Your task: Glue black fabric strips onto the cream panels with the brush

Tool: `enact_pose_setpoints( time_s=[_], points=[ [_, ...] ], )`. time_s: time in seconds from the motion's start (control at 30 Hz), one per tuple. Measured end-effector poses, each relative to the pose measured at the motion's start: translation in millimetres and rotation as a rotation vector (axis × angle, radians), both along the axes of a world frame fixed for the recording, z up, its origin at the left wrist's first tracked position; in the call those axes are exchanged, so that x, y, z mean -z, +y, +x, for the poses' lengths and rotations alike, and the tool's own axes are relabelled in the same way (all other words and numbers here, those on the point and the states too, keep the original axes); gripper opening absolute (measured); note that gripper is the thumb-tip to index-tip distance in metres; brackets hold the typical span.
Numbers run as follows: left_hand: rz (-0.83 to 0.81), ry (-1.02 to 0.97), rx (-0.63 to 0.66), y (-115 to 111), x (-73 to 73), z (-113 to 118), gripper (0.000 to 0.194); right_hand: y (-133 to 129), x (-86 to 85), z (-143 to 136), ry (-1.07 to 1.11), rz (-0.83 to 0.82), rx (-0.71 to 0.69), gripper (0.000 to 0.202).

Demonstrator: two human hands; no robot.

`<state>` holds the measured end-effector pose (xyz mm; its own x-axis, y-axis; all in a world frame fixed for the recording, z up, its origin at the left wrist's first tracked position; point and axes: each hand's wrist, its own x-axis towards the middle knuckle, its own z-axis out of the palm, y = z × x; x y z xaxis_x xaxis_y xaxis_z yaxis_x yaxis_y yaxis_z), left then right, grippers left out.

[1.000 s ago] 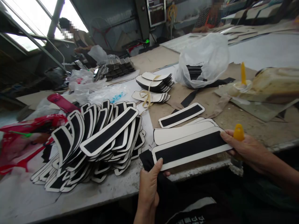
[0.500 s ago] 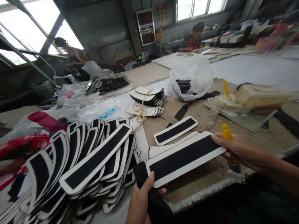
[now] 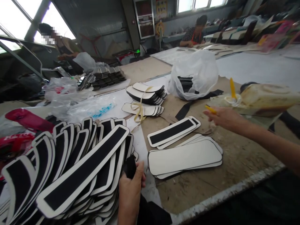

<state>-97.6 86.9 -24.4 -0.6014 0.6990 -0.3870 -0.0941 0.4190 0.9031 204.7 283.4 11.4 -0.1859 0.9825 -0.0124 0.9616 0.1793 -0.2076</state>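
My left hand point(image 3: 131, 187) is closed around black strips point(image 3: 129, 166) beside the pile. In my right hand point(image 3: 226, 120) is a yellow-handled tool point(image 3: 211, 109), gripped near the glue container; its working end is out of sight. Between my hands lie plain white panels point(image 3: 185, 156) with dark edges, fanned in a low stack. Just behind them, a white panel with a black strip point(image 3: 172, 132) overlaps another panel. To the left of my left hand, a big pile of black-striped white panels point(image 3: 82, 172) leans over, one long panel lying across its top.
A cloudy glue container point(image 3: 264, 97) with a yellow stick point(image 3: 232, 89) stands at right. Behind are tied panel bundles point(image 3: 146, 93), a plastic bag point(image 3: 194, 75) of black pieces and a red bag point(image 3: 17, 143). The table edge point(image 3: 211, 204) runs in front. Two people work farther back.
The striped panel held between both hands is no longer in them; a plain white panel shows there. My right hand has moved up toward the glue container, my left hand toward the pile.
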Motion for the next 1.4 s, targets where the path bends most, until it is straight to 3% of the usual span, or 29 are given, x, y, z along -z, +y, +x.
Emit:
enact_pose_setpoints(
  time_s=[0.17, 0.3, 0.37, 0.47, 0.63, 0.77, 1.13, 1.4],
  points=[
    [0.015, 0.047, 0.082, -2.9, 11.6, 14.4, 0.041, -50.7, -30.0, 8.6, 0.455, 0.148, 0.020, 0.056],
    [0.032, 0.073, 0.113, -7.1, 14.2, 24.8, 0.032, -98.3, -42.1, -11.1, 0.660, 0.198, 0.054, 0.058],
    [0.029, 0.040, 0.137, -14.3, 13.3, 29.6, 0.031, -117.6, -36.9, -28.4, 0.859, 0.100, 0.029, 0.056],
    [0.011, -0.043, 0.153, -27.1, 12.1, 35.4, 0.032, -139.2, -18.5, -57.3, 1.082, -0.186, -0.070, 0.048],
    [0.008, -0.065, 0.206, -39.1, 17.3, 38.3, 0.031, -161.8, 14.6, -95.0, 1.223, -0.477, -0.031, 0.028],
    [0.029, -0.065, 0.226, -42.3, 24.0, 38.6, 0.026, -167.1, 28.2, -98.9, 1.113, -0.447, 0.018, 0.027],
    [0.062, -0.056, 0.186, -49.2, 24.6, 42.5, 0.031, -156.0, 22.0, -45.1, 0.596, 0.134, 0.161, 0.023],
    [0.017, 0.013, 0.192, -53.3, 37.8, 41.5, 0.037, -154.7, 11.0, -22.0, 0.407, 0.450, -0.021, 0.009]
  ],
)
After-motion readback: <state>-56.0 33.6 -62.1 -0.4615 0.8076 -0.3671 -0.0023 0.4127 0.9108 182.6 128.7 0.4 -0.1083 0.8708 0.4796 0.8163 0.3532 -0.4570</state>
